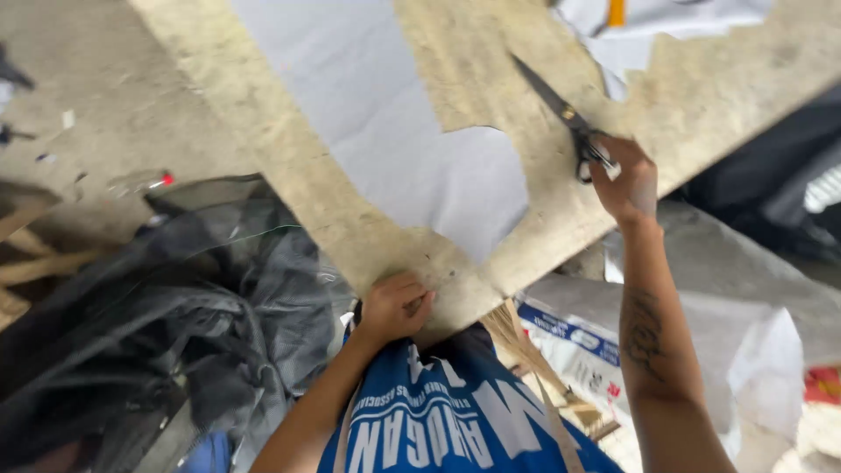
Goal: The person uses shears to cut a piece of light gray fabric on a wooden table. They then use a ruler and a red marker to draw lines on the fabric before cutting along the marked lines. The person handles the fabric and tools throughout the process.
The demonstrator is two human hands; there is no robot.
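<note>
The right hand (626, 180) holds black scissors (565, 118) by the handles, fingers closed through and around the loops. The blades are together and point up and to the left, lying low over the bare part of the worn wooden surface (692, 96). The scissors sit just right of a pale grey cloth (394, 131), apart from it.

The cloth lies flat on the surface, running from the far edge toward the person. Its near end is cut into a curved, lobed outline that stops short of the near edge of the surface.

The left hand (394, 307) rests at that near edge, fingers curled together against the wood, just below the cloth's end and not touching it.

More pale cloth (648, 26) lies bunched at the far right of the surface. Left of the person a heap of dark mesh fabric (175, 324) sits on the floor, and white sacks (753, 350) lie below the right forearm.
</note>
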